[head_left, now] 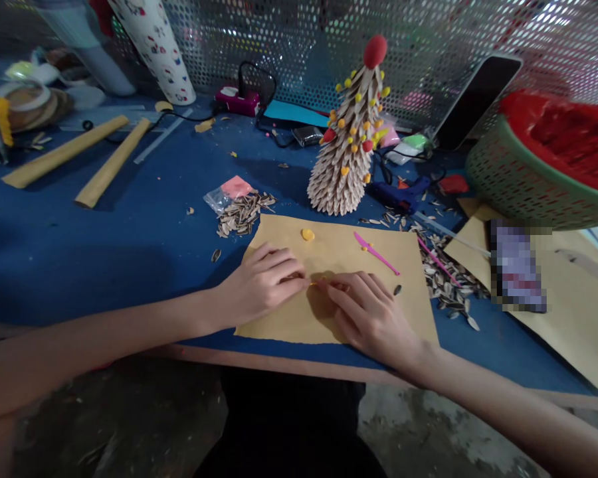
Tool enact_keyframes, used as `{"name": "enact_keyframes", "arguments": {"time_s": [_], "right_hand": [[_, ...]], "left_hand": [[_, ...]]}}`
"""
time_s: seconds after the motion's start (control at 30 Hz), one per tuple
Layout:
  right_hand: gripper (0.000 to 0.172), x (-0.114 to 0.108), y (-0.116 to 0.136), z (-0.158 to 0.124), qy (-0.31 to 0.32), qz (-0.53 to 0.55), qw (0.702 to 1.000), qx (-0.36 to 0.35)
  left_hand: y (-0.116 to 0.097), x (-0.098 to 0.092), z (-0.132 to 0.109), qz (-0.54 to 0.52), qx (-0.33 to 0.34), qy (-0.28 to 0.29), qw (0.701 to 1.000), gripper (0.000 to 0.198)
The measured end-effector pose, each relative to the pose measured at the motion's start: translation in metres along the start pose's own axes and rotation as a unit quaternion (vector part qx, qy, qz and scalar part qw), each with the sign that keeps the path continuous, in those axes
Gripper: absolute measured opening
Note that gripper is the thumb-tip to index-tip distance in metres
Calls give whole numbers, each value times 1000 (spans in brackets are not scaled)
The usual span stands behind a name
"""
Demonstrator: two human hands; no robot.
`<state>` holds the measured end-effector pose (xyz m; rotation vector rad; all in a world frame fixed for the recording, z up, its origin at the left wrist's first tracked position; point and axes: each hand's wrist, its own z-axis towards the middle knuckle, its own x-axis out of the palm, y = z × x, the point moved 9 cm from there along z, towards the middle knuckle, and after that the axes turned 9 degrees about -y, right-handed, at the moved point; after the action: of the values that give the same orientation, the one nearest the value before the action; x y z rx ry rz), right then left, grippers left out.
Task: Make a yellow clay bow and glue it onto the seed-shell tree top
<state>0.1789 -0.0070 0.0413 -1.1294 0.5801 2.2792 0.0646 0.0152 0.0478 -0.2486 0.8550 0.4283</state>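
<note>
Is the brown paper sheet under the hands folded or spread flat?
Spread flat: the brown paper sheet lies open on the blue table, left hand and right hand resting on it.

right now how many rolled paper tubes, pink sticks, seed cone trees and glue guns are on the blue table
rolled paper tubes: 2
pink sticks: 2
seed cone tree: 1
blue glue gun: 1
total: 6
</note>
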Motion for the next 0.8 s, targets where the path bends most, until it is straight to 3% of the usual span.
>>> {"name": "enact_keyframes", "arguments": {"time_s": [0.13,0.3,0.6,0.8], "right_hand": [[24,1,-1,0,6,-5,1000,0],[24,0,-2,0,5,-9,1000,0],[24,0,-3,-1,7,2,1000,9],[24,2,-4,-1,8,4,1000,11]], "left_hand": [[-7,0,3,45,76,-3,996,14],[-7,6,6,71,121,22,990,21],[-2,6,5,54,110,8,992,17],[-5,5,11,73,148,7,986,22]]}}
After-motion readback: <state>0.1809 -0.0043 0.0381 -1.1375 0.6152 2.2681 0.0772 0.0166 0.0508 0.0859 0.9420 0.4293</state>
